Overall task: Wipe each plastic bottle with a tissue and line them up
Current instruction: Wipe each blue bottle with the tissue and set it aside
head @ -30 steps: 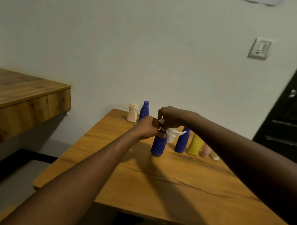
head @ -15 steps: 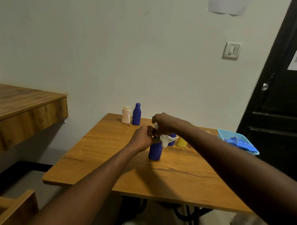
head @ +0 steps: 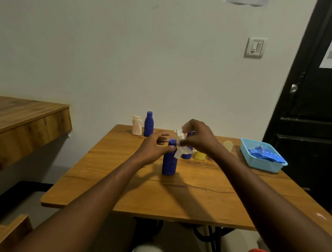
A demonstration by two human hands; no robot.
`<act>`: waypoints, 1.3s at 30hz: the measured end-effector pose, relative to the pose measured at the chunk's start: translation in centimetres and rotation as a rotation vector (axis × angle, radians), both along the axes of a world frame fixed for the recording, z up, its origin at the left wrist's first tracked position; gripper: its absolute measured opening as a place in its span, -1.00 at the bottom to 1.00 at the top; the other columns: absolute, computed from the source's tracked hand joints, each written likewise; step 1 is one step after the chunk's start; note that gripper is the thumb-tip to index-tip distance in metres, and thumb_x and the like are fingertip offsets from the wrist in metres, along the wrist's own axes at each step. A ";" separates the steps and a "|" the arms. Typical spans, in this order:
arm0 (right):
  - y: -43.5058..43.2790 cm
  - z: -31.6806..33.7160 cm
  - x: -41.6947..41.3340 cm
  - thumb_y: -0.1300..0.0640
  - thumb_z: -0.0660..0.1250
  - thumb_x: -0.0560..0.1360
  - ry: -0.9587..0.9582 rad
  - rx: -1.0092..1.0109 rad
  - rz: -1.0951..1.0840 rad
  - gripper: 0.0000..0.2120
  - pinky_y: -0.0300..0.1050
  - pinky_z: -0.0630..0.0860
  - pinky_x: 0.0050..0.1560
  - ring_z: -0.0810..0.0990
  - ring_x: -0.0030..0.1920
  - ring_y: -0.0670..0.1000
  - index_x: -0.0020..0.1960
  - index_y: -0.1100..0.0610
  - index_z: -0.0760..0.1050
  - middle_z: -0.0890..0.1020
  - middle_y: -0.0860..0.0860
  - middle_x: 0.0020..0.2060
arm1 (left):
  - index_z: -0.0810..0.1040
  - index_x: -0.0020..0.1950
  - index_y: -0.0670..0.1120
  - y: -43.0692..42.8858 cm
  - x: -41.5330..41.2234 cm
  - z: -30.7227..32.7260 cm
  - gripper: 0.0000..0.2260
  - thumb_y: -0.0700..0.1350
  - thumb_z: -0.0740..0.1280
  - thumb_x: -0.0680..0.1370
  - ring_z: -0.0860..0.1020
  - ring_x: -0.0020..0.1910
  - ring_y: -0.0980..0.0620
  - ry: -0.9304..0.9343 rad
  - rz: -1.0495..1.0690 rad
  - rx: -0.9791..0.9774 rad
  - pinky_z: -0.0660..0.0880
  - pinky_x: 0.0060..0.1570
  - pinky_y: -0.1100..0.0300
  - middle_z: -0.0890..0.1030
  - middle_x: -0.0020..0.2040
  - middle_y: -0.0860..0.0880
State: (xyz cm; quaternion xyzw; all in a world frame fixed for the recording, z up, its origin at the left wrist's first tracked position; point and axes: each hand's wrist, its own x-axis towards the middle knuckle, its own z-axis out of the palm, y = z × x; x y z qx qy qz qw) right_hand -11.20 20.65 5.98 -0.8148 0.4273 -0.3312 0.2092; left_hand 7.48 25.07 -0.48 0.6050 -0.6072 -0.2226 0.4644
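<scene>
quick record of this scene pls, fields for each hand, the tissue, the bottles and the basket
left hand: thumb touches near blue bottle below its cap
right hand: pinches tissue beside that cap
near blue bottle: upright, middle of table
by wall: cream bottle, far blue bottle, both upright
behind right hand: third blue bottle, yellow bottle, partly hidden
basket: table's right edge, blue material inside

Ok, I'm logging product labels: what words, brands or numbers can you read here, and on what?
No text is legible anywhere.
The sheet on the door: dark marks, too blurred to read.
The paper on the wall: cut off by the top edge, nothing readable.
The near blue bottle: pale speckles only, no label.
The white bottle: no print can be made out.
</scene>
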 end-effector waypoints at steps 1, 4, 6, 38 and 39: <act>0.1 -0.7 -0.5 0.16 0.62 0.30 -0.080 -0.003 -0.015 -0.52 -0.04 0.64 -0.05 0.60 -0.01 0.03 0.14 0.13 0.52 0.61 0.00 0.04 | 0.48 0.47 0.09 0.0 0.0 0.0 -0.48 -0.03 0.53 0.53 0.52 0.26 0.11 -0.011 -0.003 -0.021 0.48 0.12 0.18 0.59 0.32 0.06; -0.1 -2.8 -1.3 0.21 0.60 0.33 -0.260 -0.031 -0.010 -0.63 0.04 0.68 -0.10 0.65 -0.11 0.01 0.06 0.10 0.54 0.62 -0.03 -0.06 | 0.54 0.43 0.08 0.2 -0.1 0.0 -0.54 -0.05 0.52 0.55 0.54 0.24 0.16 -0.042 -0.021 -0.074 0.49 0.17 0.19 0.61 0.29 0.10; -0.3 -3.8 -1.4 0.24 0.56 0.38 -0.327 -0.061 -0.004 -0.72 0.00 0.69 -0.09 0.66 -0.12 -0.04 0.03 0.10 0.58 0.65 -0.04 -0.08 | 0.58 0.40 0.05 0.3 -0.3 -0.3 -0.57 -0.04 0.53 0.54 0.57 0.23 0.19 -0.079 -0.028 -0.107 0.50 0.13 0.25 0.62 0.29 0.12; -8.2 -11.3 3.8 0.24 0.40 0.54 -0.267 -0.244 0.110 -0.73 -0.07 0.62 0.11 0.61 0.09 -0.08 0.23 0.09 0.58 0.65 -0.04 0.11 | 0.69 0.17 -0.07 -8.7 1.9 -5.8 -0.80 -0.13 0.51 0.55 0.71 0.06 0.04 0.369 0.075 -0.325 0.66 0.06 0.14 0.74 0.03 0.06; -8.5 -11.1 4.2 0.25 0.40 0.54 -0.257 -0.255 0.110 -0.74 -0.02 0.62 0.13 0.61 0.11 -0.05 0.21 0.09 0.59 0.65 -0.02 0.12 | 0.69 0.16 -0.06 -8.8 2.0 -5.9 -0.81 -0.12 0.51 0.55 0.71 0.05 0.04 0.386 0.066 -0.319 0.66 0.03 0.17 0.74 0.01 0.07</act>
